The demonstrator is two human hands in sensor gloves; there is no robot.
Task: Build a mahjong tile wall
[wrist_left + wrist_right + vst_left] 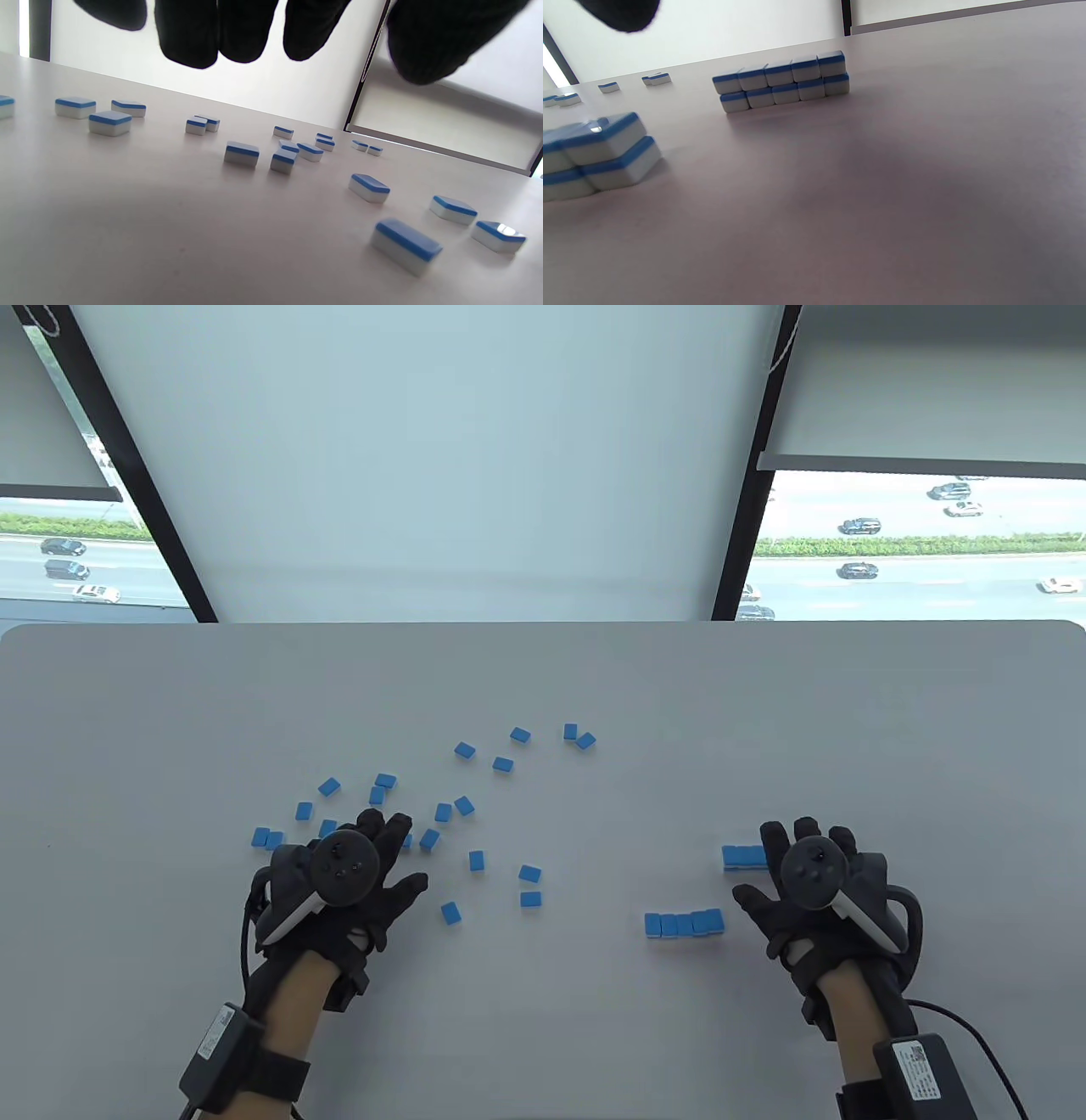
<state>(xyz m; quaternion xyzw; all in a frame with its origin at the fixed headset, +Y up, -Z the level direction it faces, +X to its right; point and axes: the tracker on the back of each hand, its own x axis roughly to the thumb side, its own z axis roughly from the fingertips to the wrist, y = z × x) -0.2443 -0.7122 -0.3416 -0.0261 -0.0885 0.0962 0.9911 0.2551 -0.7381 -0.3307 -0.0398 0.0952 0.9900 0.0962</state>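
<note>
So, your left hand point(344, 882) hangs over the near left edge of the loose tiles point(475, 814), with its fingers hanging loose and holding nothing. The tiles lie flat, blue side up, spread out beyond that hand and toward the middle of the table point(543, 670). Your right hand point(810, 891) is open too and holds nothing. It hangs just right of the long wall piece point(685, 923), which is two tiles high and runs left to right. A shorter wall piece point(743, 857) sits just behind the long one, by your right fingertips. The loose tiles lie left of the long wall piece, so I think your left hand is the nearer one to pick up more.
</note>
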